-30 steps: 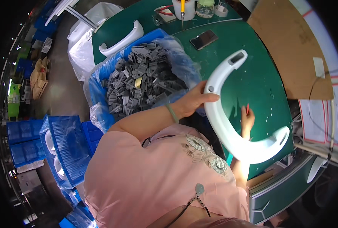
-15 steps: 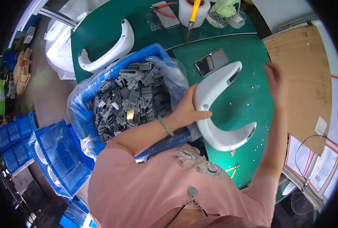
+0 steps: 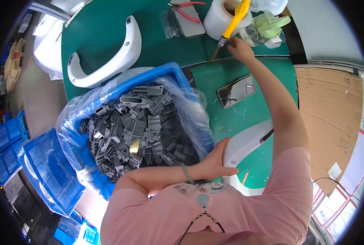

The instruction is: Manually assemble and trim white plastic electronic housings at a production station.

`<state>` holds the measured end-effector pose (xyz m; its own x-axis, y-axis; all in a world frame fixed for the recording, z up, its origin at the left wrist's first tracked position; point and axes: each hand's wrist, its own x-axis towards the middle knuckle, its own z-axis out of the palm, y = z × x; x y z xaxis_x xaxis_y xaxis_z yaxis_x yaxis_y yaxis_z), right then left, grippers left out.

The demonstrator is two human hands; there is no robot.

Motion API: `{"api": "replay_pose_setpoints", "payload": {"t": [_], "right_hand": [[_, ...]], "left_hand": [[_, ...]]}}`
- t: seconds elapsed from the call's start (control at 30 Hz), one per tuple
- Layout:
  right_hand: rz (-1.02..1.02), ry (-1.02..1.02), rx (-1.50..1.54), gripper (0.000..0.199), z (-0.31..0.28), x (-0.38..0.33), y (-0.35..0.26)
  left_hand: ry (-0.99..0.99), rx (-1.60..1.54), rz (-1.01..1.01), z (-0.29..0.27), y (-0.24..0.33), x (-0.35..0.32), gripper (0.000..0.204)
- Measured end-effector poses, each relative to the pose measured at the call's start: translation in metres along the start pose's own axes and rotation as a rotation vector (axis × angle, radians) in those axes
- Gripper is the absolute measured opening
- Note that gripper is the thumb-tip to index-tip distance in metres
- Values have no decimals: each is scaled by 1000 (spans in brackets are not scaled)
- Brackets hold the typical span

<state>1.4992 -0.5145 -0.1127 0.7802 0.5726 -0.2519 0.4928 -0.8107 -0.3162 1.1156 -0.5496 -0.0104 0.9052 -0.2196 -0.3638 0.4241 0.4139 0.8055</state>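
My left hand (image 3: 215,161) grips a glossy white curved plastic part (image 3: 247,143) by its middle, close to my chest. Its upper arm rises to the right, with a dark slot near the tip; the lower arm is partly hidden. At the far side of the table, my right hand (image 3: 241,50) is stretched out with curled fingers beside the metal collar of a yellow-handled tool (image 3: 236,20). What those fingers hold, if anything, is hidden. A second white curved part (image 3: 126,51) lies at the far left of the table.
A blue crate (image 3: 174,73) lined with clear film holds many grey plastic pieces (image 3: 135,126). A phone (image 3: 237,90) lies on the green table (image 3: 214,77). Farther back are a white film roll (image 3: 214,20), red pliers (image 3: 188,11) and a green-topped bottle (image 3: 267,26). Cardboard (image 3: 329,122) stands right.
My right hand has reached from the right side to the far side, beside the yellow-handled tool. The white part in my left hand has come down nearer my chest. The view has shifted.
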Motion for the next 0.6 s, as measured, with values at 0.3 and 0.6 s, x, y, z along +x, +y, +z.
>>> {"api": "replay_pose_setpoints", "payload": {"t": [0.3,0.6], "right_hand": [[168,-181,209,40,17,11,-8],[361,-219,117,39,-7,5,18]], "left_hand": [[14,98,2,10,-8,13,102],[-42,83,25,11,-8,13,102]]}}
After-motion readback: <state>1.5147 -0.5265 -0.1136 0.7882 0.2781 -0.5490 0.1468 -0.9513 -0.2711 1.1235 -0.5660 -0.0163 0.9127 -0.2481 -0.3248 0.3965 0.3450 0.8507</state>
